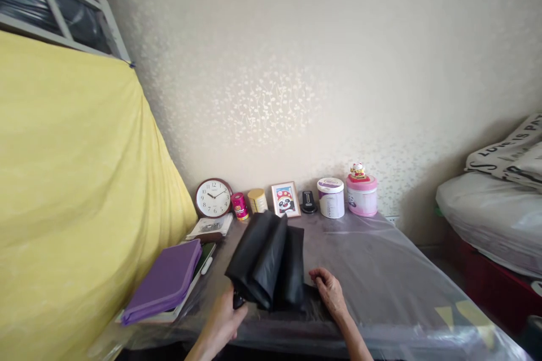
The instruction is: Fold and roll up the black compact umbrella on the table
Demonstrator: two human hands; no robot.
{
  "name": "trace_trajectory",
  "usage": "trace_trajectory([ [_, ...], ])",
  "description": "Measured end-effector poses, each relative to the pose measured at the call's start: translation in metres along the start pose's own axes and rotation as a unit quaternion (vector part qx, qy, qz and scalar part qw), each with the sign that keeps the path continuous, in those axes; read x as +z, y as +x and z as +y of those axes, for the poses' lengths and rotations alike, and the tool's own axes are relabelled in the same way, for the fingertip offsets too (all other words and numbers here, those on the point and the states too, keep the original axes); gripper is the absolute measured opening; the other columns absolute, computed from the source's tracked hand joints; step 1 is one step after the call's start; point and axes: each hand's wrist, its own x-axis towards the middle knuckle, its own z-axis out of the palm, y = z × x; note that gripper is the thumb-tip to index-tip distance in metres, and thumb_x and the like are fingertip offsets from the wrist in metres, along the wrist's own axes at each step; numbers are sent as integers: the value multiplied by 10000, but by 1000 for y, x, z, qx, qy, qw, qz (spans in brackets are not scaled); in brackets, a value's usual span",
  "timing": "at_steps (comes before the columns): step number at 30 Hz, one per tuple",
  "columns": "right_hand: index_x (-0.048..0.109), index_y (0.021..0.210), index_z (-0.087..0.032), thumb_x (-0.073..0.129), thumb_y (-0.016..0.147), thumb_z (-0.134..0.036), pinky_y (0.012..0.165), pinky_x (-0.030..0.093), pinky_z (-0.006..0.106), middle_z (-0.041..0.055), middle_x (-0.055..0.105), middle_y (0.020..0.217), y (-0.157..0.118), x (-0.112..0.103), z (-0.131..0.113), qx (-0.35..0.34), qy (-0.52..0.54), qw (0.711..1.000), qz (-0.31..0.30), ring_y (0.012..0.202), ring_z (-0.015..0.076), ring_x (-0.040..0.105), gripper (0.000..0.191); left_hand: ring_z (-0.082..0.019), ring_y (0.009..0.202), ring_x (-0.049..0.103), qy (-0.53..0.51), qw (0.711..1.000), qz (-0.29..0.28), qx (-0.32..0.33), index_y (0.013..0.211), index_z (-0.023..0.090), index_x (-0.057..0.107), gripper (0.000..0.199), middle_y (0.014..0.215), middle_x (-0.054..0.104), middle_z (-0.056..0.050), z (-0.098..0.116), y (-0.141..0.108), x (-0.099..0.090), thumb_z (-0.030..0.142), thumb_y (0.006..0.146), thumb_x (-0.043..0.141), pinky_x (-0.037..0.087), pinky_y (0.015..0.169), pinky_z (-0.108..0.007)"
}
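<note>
A black folding umbrella (271,262), its cloth loose in broad folds, is held up over the near part of the table. My left hand (226,316) is closed around its dark handle end at the lower left of the cloth. To the right, my right hand (331,293) has its fingers curled in a pinch at a dark flap of the same cloth; the fingertips are partly hidden. The folds cover part of the tabletop behind them.
Plastic film covers the grey table (364,259). Along the wall stand a round clock (214,198), a pink can (239,206), a yellow-lidded tin (257,201), a panda picture frame (286,199) and two tubs (331,198). A purple zip case (163,279) lies left, beside a yellow curtain (80,180).
</note>
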Motion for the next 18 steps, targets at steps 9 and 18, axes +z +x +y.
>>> trace_trajectory([
  [9, 650, 758, -173, 404, 687, -358, 719, 453, 309, 70, 685, 795, -5, -8, -6, 0, 41, 999, 8, 790, 247, 603, 316, -125, 375, 489, 3, 999, 13, 31, 1149, 151, 427, 399, 570, 561, 36, 3, 7, 4, 322, 788, 438, 343, 443, -228],
  [18, 645, 753, -177, 480, 645, -387, 685, 473, 304, 39, 667, 720, 9, -9, -1, 33, 139, 989, 23, 716, 210, 607, 288, -82, 296, 336, -181, 981, -57, 33, 604, 221, 440, 281, 351, 350, 88, 3, 10, 1, 490, 679, 474, 279, 378, -216],
])
